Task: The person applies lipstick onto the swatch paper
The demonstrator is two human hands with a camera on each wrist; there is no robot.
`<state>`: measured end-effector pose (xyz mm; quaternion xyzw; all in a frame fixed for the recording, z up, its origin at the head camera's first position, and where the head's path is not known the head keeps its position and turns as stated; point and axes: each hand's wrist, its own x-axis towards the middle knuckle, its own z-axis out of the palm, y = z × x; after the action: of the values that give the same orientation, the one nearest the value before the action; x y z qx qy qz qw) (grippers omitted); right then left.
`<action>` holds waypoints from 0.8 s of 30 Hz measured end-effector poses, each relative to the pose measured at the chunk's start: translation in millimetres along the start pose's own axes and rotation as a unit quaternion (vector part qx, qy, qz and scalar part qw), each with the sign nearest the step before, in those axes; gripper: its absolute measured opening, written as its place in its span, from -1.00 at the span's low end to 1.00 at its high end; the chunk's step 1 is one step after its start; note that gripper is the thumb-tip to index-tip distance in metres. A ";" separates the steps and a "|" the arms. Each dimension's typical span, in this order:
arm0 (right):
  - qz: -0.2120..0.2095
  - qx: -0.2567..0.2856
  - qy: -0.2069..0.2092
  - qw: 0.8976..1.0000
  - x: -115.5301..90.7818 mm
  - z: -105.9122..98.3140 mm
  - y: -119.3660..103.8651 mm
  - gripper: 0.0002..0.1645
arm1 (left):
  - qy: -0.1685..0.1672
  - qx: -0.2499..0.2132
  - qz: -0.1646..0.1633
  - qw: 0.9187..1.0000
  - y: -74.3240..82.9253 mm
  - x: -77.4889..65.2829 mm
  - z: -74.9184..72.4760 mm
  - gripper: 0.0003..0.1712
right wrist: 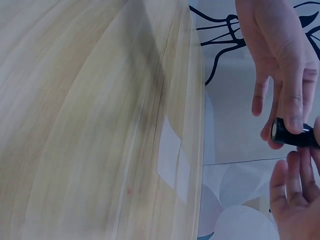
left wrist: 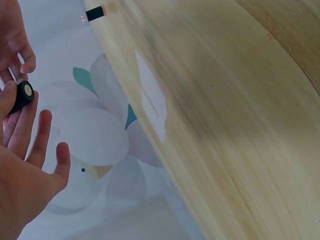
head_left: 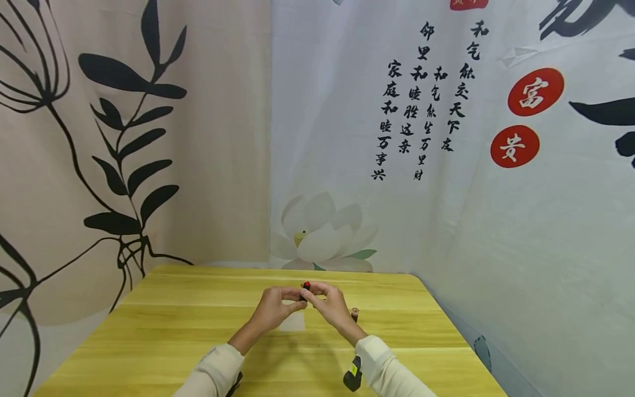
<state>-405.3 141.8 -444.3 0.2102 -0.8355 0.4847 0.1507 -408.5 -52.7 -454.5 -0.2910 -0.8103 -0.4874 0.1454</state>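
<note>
A small black lipstick tube (head_left: 304, 295) with a red tip is held between both hands above the table. My left hand (head_left: 273, 305) pinches it from the left, between thumb and fingertips. From the right, my right hand (head_left: 331, 305) holds it too, thumb laid along the tube. The tube's pale round end (left wrist: 28, 90) faces out in the left wrist view, and the right wrist view has the black tube (right wrist: 290, 135) under the left fingers. Beyond the right wrist stands a short dark cylinder (head_left: 354, 315) with a pinkish top.
Below the hands, a white paper square (head_left: 292, 322) lies on the yellow wood-grain table (head_left: 163, 331). A printed cloth backdrop (head_left: 223, 138) with plants and writing hangs behind and at the right. Black wrist devices (head_left: 353, 376) sit at the cuffs.
</note>
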 end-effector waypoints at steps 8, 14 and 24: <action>-0.002 -0.022 0.027 0.999 -1.0 -1.1 -0.8 -0.75 | 0.002 0.007 0.003 1.000 1.9 0.6 1.4 -0.73; -0.004 -0.022 0.019 1.000 0.3 -0.2 1.2 -0.73 | 0.005 0.016 0.011 1.000 -0.1 -0.3 1.1 -0.74; -0.028 -0.072 -0.013 0.997 4.2 -5.6 17.6 -0.56 | 0.028 0.107 -0.019 0.994 -12.2 7.1 -13.1 -0.71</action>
<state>-417.4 153.6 -452.8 0.2284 -0.8639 0.4160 0.1686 -422.2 -66.2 -453.1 -0.2443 -0.8591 -0.4082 0.1889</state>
